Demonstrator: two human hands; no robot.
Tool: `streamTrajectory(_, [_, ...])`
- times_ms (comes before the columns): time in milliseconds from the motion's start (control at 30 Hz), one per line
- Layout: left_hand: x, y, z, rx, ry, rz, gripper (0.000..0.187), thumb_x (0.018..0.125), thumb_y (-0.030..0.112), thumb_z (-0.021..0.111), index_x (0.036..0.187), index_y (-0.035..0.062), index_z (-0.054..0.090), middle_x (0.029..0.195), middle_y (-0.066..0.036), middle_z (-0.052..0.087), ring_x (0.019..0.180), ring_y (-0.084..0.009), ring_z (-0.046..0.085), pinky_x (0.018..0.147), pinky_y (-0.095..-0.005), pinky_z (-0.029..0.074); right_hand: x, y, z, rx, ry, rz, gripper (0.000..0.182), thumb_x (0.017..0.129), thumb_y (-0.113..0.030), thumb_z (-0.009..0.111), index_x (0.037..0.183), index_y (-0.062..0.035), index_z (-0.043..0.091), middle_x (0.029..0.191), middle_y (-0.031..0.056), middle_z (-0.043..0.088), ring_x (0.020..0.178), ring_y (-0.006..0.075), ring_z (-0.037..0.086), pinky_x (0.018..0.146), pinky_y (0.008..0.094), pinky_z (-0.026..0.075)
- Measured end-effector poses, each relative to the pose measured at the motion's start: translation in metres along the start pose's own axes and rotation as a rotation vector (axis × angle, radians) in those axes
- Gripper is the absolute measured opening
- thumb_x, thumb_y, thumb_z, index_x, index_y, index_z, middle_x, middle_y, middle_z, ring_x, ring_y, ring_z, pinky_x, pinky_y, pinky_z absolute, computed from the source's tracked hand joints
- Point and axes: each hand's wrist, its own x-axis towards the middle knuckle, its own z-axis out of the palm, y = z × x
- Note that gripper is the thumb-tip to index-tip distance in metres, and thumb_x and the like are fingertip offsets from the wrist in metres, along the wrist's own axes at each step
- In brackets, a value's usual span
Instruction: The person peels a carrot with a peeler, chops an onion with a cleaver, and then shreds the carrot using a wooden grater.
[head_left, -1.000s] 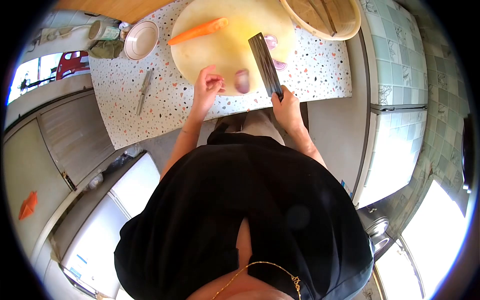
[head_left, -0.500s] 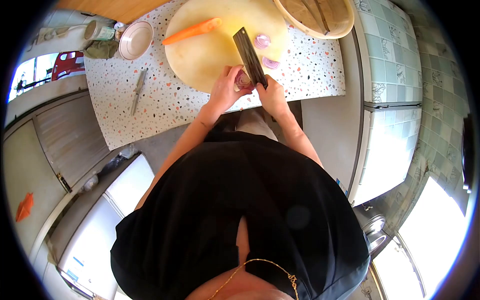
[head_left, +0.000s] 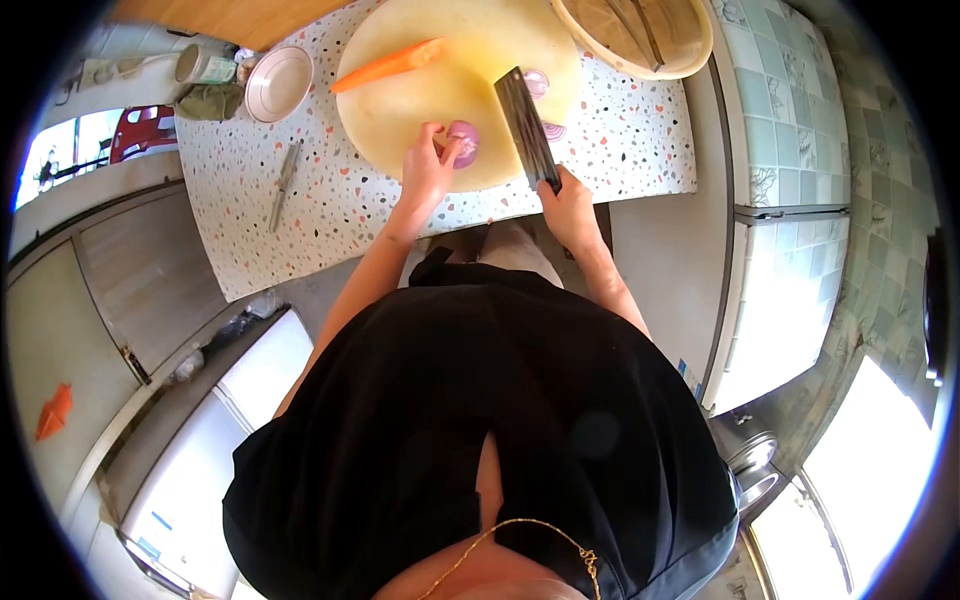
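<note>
On the round cutting board [head_left: 400,120] lies a purple onion piece [head_left: 464,143], with the fingertips of my left hand [head_left: 430,168] at its left side, thumb and fingers curved round that edge. My right hand [head_left: 571,208] grips the black handle of a cleaver [head_left: 525,128], whose dark blade slants up and left over the board's right part. Behind the blade, partly hidden, are two onion pieces, one [head_left: 537,83] farther back and one [head_left: 554,131] nearer. A peeled carrot [head_left: 390,65] rests at the board's upper left.
The board stands on a speckled table [head_left: 330,220]. A small knife [head_left: 285,187] lies to the left, below a pale bowl [head_left: 279,84]. A large basin [head_left: 640,40] with chopsticks is at the upper right. A jar [head_left: 205,65] stands at the far left.
My hands have moved apart. The onion piece is now lower on the board's surface, away from the blade, and the cleaver has shifted right and slightly toward me.
</note>
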Motion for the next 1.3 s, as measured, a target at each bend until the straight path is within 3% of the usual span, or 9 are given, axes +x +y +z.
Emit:
streamTrajectory(67, [0.000,-0.004,0.000,-0.054,-0.036,-0.028,0.040,0.086,0.021,0.070,0.115,0.0022,0.051,0.075,-0.018,0.061,0.060,-0.0306,0.063,0.058,-0.0419,0.049,-0.007,-0.004,0.005,0.025,-0.013,-0.022,0.019,0.087,-0.011,0.057,0.089,0.0074,0.054,0.071,0.0293,0.058,0.070,0.0446,0.061,0.063,0.0447,0.047])
streamTrajectory(167, [-0.004,0.007,-0.007,-0.311,-0.151,-0.195,0.050,0.085,0.017,0.073,0.124,0.0021,0.047,0.078,-0.011,0.059,0.060,-0.0144,0.062,0.046,-0.0279,0.048,-0.015,-0.010,0.008,0.046,-0.053,0.025,0.017,0.086,-0.010,0.057,0.088,0.0068,0.053,0.070,0.0280,0.059,0.067,0.0450,0.061,0.061,0.0444,0.047])
streamTrajectory(267, [-0.006,0.008,-0.007,-0.184,-0.208,-0.034,0.060,0.081,0.014,0.076,0.129,0.0039,0.042,0.093,-0.015,0.057,0.073,-0.0210,0.065,0.059,-0.0327,0.054,-0.017,-0.008,0.012,0.027,-0.060,0.021,0.019,0.087,-0.011,0.058,0.091,0.0069,0.054,0.071,0.0283,0.060,0.069,0.0444,0.062,0.062,0.0448,0.049])
streamTrajectory(333, [-0.006,0.008,-0.002,0.105,-0.065,0.355,0.071,0.073,0.012,0.081,0.131,0.0066,0.041,0.108,-0.019,0.052,0.093,-0.0301,0.062,0.075,-0.0386,0.054,-0.016,-0.007,0.013,0.007,-0.057,0.005,0.020,0.087,-0.012,0.059,0.094,0.0069,0.054,0.072,0.0286,0.061,0.071,0.0438,0.063,0.064,0.0455,0.049])
streamTrajectory(433, [-0.004,0.019,-0.001,0.145,-0.069,0.255,0.074,0.066,0.011,0.083,0.127,0.0051,0.041,0.115,-0.022,0.048,0.105,-0.0369,0.055,0.088,-0.0426,0.048,-0.013,-0.011,0.016,-0.069,-0.058,0.002,0.026,0.087,-0.014,0.060,0.104,0.0039,0.052,0.077,0.0265,0.063,0.072,0.0433,0.063,0.065,0.0474,0.050])
streamTrajectory(633, [-0.005,0.010,0.000,0.119,0.069,0.287,0.067,0.062,0.011,0.083,0.116,0.0014,0.044,0.115,-0.021,0.048,0.102,-0.0378,0.055,0.088,-0.0427,0.047,-0.004,-0.019,0.030,-0.226,0.089,-0.204,0.040,0.085,-0.014,0.063,0.118,-0.0020,0.044,0.101,0.0247,0.061,0.085,0.0421,0.063,0.072,0.0492,0.050])
streamTrajectory(767, [-0.003,-0.009,-0.011,0.130,0.175,0.199,0.071,0.059,0.014,0.086,0.116,0.0016,0.046,0.112,-0.020,0.051,0.101,-0.0371,0.056,0.087,-0.0429,0.047,-0.002,-0.032,0.030,-0.142,-0.015,-0.187,0.039,0.088,-0.015,0.060,0.121,-0.0025,0.045,0.092,0.0253,0.064,0.080,0.0426,0.063,0.071,0.0479,0.051])
streamTrajectory(867, [-0.009,-0.001,-0.029,0.135,0.130,0.152,0.074,0.057,0.017,0.089,0.117,0.0023,0.048,0.109,-0.019,0.053,0.099,-0.0352,0.057,0.083,-0.0410,0.049,-0.010,-0.029,0.032,0.035,-0.069,-0.043,0.031,0.091,-0.019,0.058,0.115,0.0001,0.053,0.068,0.0210,0.064,0.066,0.0386,0.065,0.066,0.0453,0.051])
streamTrajectory(1300, [-0.017,-0.005,-0.032,0.180,0.129,0.315,0.043,0.071,0.011,0.079,0.108,0.0058,0.058,0.103,-0.013,0.060,0.090,-0.0330,0.062,0.075,-0.0383,0.051,-0.015,-0.007,0.039,0.155,-0.070,-0.055,0.024,0.089,-0.012,0.061,0.106,0.0041,0.057,0.073,0.0238,0.064,0.067,0.0373,0.065,0.061,0.0398,0.051])
